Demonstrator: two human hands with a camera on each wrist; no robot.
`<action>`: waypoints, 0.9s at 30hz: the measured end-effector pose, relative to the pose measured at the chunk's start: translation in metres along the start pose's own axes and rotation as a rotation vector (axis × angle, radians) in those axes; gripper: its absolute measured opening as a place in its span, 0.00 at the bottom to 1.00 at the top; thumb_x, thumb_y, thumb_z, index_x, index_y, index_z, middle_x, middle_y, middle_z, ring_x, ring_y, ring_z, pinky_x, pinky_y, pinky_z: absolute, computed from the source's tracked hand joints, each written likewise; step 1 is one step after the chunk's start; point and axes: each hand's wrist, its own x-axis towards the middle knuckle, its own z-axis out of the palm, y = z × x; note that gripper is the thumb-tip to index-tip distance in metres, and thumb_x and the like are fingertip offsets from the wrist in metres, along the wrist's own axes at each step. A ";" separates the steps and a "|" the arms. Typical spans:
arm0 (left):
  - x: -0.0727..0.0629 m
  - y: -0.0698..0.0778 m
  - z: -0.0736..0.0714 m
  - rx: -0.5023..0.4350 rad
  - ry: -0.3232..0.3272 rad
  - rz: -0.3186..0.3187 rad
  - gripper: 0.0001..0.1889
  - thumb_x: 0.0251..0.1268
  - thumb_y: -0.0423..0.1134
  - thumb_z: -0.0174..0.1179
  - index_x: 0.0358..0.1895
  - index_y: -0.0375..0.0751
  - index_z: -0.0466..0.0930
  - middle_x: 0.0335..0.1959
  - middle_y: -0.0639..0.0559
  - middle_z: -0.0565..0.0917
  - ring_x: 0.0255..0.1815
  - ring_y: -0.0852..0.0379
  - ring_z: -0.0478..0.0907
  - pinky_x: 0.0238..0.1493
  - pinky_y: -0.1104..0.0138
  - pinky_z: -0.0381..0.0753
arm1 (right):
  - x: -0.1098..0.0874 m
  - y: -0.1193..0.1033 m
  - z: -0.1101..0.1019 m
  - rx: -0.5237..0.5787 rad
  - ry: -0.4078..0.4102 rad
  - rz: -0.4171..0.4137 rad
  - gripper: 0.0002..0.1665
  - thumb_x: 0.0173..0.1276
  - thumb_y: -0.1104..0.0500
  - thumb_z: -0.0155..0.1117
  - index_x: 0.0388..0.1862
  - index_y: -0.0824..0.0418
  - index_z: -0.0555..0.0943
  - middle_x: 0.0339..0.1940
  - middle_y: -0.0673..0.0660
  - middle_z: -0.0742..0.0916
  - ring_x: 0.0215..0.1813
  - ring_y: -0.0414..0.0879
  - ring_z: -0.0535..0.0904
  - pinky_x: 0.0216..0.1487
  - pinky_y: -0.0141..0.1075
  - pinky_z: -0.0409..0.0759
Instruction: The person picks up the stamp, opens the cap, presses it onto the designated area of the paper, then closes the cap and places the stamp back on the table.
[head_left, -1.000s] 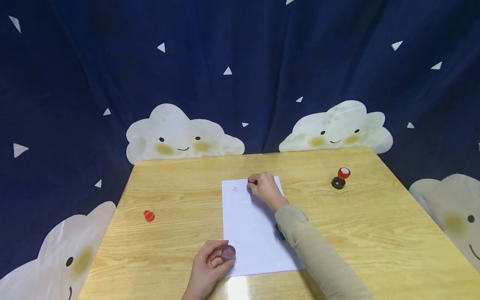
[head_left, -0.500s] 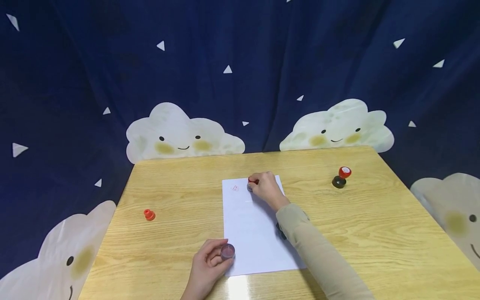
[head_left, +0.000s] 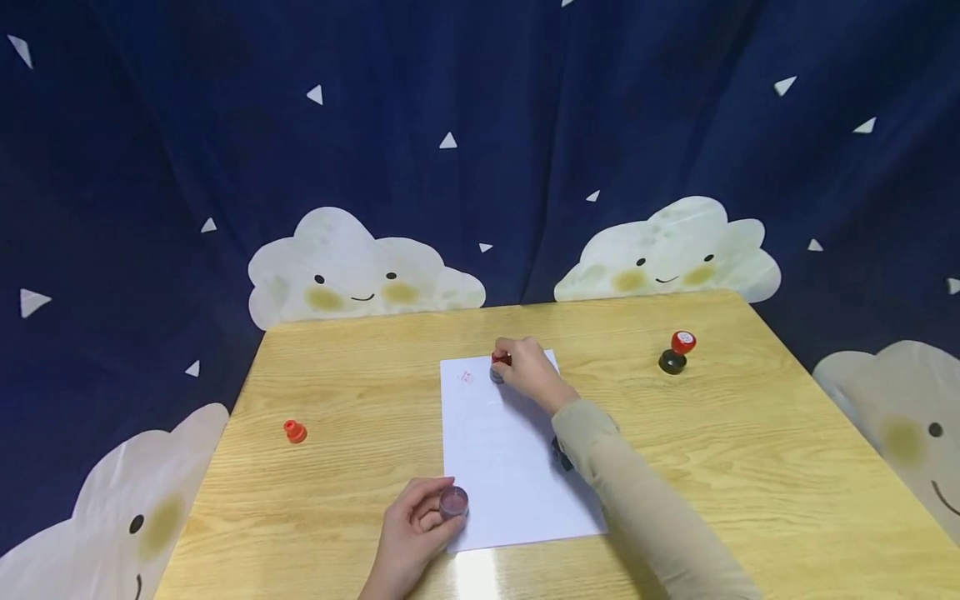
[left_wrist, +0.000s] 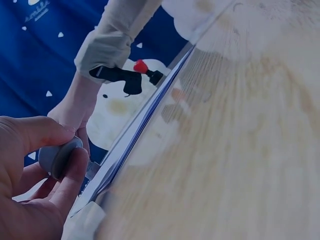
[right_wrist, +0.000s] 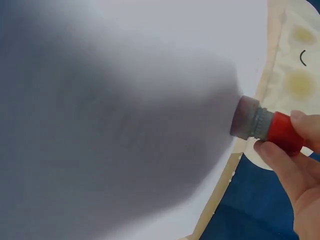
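In the head view my right hand (head_left: 529, 371) pinches a stamp (head_left: 496, 374) by its red handle, near the far edge of a white sheet of paper (head_left: 502, 467). The right wrist view shows the stamp's grey round base (right_wrist: 245, 118) right at the paper, with thumb and fingers around the red part. A small red print (head_left: 466, 377) lies left of the stamp on the sheet. My left hand (head_left: 414, 529) holds a round translucent cap (head_left: 453, 502) over the paper's near left corner. The left wrist view has this cap (left_wrist: 60, 156) between thumb and fingers.
On the wooden table (head_left: 360, 383), a small red stepped knob-like piece (head_left: 296, 431) lies left of the paper. A stamp with red knob and black base (head_left: 677, 353) stands at the back right. A dark blue curtain (head_left: 420, 108) hangs behind the table.
My right hand has risen slightly with the stamp, and more of the red handle shows. My left hand stays in place with the cap. The head view has shifted a little.
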 end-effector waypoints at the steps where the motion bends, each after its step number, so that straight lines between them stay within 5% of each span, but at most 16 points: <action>1: 0.000 0.000 0.000 -0.002 0.000 0.003 0.27 0.43 0.13 0.68 0.53 0.16 0.74 0.47 0.27 0.74 0.42 0.57 0.82 0.39 0.76 0.83 | 0.001 -0.001 -0.002 0.002 -0.002 0.010 0.10 0.59 0.68 0.71 0.27 0.58 0.79 0.26 0.52 0.85 0.29 0.42 0.75 0.31 0.34 0.77; 11: 0.003 0.006 0.000 -0.024 0.001 0.044 0.28 0.43 0.12 0.67 0.54 0.14 0.72 0.46 0.26 0.73 0.40 0.61 0.80 0.34 0.80 0.80 | 0.000 -0.039 -0.060 0.123 0.107 0.020 0.07 0.59 0.69 0.71 0.29 0.63 0.80 0.31 0.58 0.88 0.34 0.49 0.86 0.36 0.39 0.86; 17: 0.005 0.013 0.003 -0.031 -0.011 0.013 0.31 0.45 0.13 0.67 0.59 0.17 0.70 0.48 0.25 0.76 0.40 0.59 0.82 0.37 0.76 0.82 | -0.013 -0.074 -0.096 0.177 0.157 0.000 0.07 0.59 0.69 0.73 0.29 0.65 0.81 0.32 0.59 0.88 0.35 0.51 0.88 0.36 0.39 0.88; 27: 0.013 0.024 0.009 -0.062 -0.042 0.033 0.34 0.45 0.13 0.67 0.61 0.26 0.70 0.51 0.29 0.72 0.34 0.65 0.76 0.29 0.81 0.74 | -0.050 -0.125 -0.115 0.251 0.192 -0.200 0.09 0.55 0.73 0.73 0.27 0.64 0.81 0.29 0.55 0.89 0.33 0.45 0.87 0.34 0.29 0.86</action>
